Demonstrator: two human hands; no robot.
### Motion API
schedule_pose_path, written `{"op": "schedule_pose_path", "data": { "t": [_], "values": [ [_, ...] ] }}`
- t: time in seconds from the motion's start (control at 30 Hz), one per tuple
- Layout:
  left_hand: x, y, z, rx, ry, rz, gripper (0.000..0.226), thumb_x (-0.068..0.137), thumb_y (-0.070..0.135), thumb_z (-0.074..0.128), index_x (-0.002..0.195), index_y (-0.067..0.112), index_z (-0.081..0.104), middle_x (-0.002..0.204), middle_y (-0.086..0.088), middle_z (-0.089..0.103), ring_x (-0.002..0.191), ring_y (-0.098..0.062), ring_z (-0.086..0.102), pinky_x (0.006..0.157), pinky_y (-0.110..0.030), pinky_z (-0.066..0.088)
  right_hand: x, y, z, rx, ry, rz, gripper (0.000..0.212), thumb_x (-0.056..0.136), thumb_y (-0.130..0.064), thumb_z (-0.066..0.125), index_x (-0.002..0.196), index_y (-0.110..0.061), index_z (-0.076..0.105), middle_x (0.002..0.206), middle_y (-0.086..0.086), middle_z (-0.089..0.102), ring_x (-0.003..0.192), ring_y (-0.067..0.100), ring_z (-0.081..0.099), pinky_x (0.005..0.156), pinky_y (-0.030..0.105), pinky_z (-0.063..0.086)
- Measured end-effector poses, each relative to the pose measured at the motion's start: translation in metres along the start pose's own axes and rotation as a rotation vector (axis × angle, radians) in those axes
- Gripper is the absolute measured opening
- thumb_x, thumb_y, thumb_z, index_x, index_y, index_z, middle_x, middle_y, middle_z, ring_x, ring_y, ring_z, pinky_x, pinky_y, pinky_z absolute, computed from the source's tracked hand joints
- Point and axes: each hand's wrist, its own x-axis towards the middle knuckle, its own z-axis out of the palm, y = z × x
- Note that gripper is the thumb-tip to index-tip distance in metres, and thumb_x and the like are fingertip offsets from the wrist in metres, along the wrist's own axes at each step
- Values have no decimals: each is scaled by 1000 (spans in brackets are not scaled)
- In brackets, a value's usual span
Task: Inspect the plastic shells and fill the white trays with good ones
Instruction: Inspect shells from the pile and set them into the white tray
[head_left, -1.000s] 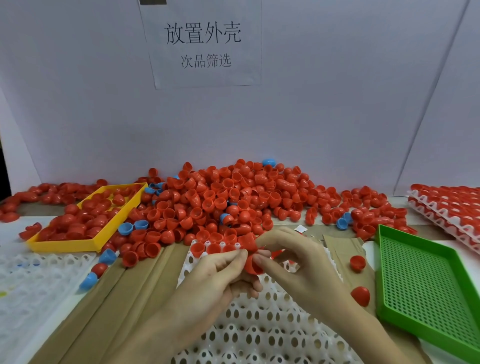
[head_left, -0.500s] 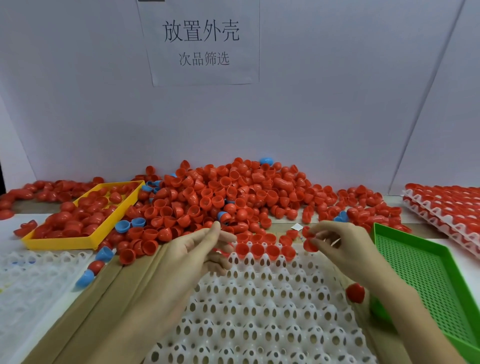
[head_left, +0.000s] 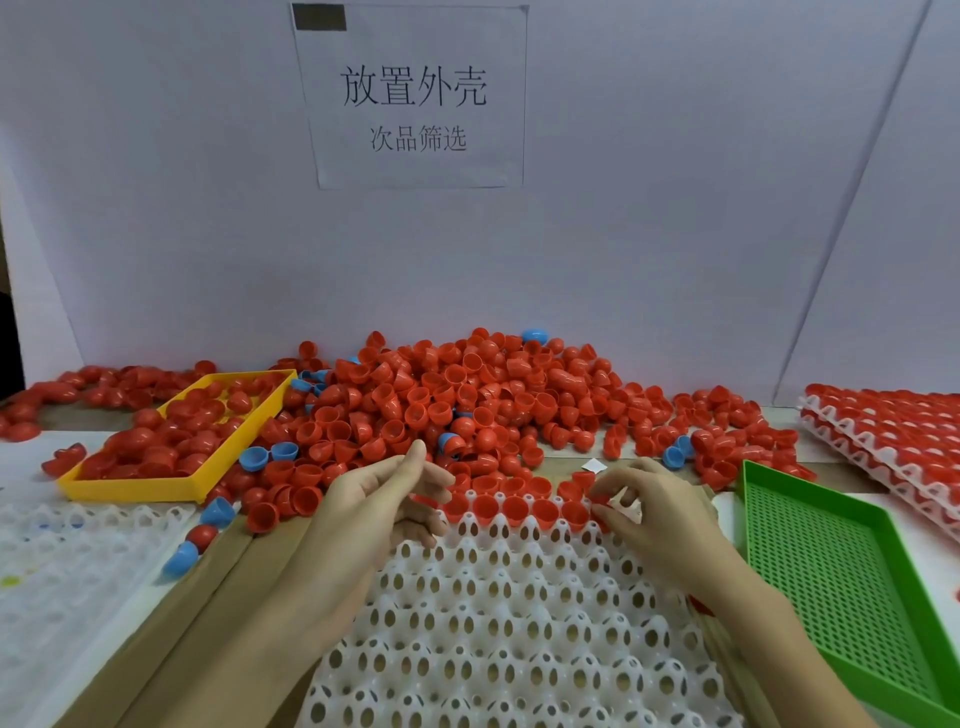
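Over the white tray's (head_left: 498, 613) far edge, the left hand (head_left: 376, 501) hangs loosely open and empty while the right hand (head_left: 652, 501) pinches a red shell (head_left: 600, 501), beneath a sign (head_left: 413, 96) reading 放置外壳, 次品筛选.

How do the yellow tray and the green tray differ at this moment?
The yellow tray sits at the left beside the shell pile and holds many red shells; the green tray sits at the right and shows none inside. The green tray's floor is a perforated mesh; the yellow tray's floor is hidden under shells. Both are shallow rectangular plastic trays with raised rims, and neither hand touches them.
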Motion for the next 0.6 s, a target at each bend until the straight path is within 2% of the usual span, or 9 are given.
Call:
{"op": "schedule_pose_path", "data": {
  "t": [0.1,0.2,0.37,0.5,0.6],
  "values": [
    [3,0,-5,10,45,-9,39,97,44,61,89,12,82,85,-9,76,71,-23,71,64,-25,59,2,-2,-4,109,93,4,13,95,-27,72,96,-40,70,97,-17,62,83,-1,60,70,13,45],
    [6,-2,-11,20,109,-20,38,100,42,60,86,14,82,84,-9,76,70,-23,71,63,-26,58,7,-11,-2,165,144,-35,16,97,-16,69,100,-32,73,96,-16,66,88,-1,61,71,15,49],
    [11,-6,-21,8,177,-40,40,104,36,58,82,11,81,80,-9,73,69,-22,69,62,-28,57,46,-47,14,95,-48,-122,21,100,-20,65,119,-27,68,111,-12,65,98,0,62,90,24,57],
    [13,-5,-23,-24,192,-39,41,105,35,58,80,11,81,76,-7,73,65,-22,68,59,-28,57,92,-69,32,20,-174,-166,45,98,-19,67,141,-27,56,134,-1,61,120,16,59,104,31,50],
    [14,-3,-23,-28,192,-35,42,105,37,58,80,13,81,75,-7,72,65,-23,69,58,-29,57,114,-74,53,-28,-249,-128,61,95,-21,72,149,-30,47,139,5,55,127,23,54,109,35,44]
  ]
}}
